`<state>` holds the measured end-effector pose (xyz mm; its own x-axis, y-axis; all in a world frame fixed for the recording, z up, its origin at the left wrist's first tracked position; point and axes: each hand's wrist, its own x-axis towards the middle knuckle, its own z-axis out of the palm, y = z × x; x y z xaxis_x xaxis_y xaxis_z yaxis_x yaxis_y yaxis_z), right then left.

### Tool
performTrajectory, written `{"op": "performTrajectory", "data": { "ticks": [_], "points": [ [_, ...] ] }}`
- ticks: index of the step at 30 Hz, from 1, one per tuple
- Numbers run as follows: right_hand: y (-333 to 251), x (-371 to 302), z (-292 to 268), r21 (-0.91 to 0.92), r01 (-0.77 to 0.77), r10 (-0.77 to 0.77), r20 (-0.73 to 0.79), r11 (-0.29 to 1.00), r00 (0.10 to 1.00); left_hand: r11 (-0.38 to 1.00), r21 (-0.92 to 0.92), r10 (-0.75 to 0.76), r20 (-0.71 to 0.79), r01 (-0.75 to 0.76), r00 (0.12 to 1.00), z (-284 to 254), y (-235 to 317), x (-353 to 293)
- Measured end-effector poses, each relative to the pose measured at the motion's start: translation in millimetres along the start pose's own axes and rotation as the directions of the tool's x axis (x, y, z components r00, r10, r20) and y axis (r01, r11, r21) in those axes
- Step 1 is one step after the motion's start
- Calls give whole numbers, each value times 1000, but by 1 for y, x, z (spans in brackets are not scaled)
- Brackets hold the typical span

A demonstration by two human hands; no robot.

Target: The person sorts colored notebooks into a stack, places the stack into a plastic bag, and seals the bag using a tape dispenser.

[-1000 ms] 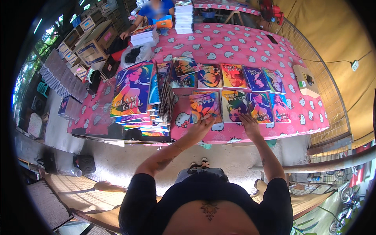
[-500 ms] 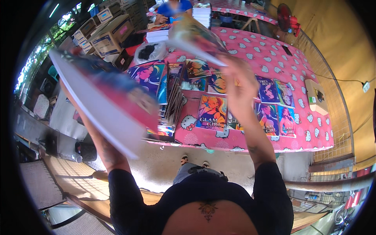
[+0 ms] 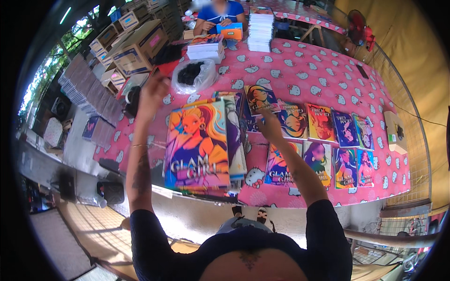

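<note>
Notebooks with bright covers lie stacked left of centre and in two rows at right, on a pink table. The left hand, blurred, is at upper left; the right hand is near centre; whether either grips anything is unclear.

4 nbks in front row, 1 plas. bag, 1 fan, 1 co-wkr.
</note>
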<state>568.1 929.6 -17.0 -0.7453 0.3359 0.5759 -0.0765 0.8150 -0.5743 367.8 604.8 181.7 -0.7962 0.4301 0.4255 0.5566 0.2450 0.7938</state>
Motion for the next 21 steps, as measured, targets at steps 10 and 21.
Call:
{"op": "performTrajectory", "data": {
  "ticks": [10, 21],
  "points": [
    [63, 33, 86, -523, -193, 326, 175, 830, 929, 786, 600, -420, 344, 148, 840, 91, -212, -106],
    [-107, 103, -119, 797, -114, 389, -160, 593, 907, 895, 210, 432, -189, -394, 882, 68, -91, 51]
  ]
}}
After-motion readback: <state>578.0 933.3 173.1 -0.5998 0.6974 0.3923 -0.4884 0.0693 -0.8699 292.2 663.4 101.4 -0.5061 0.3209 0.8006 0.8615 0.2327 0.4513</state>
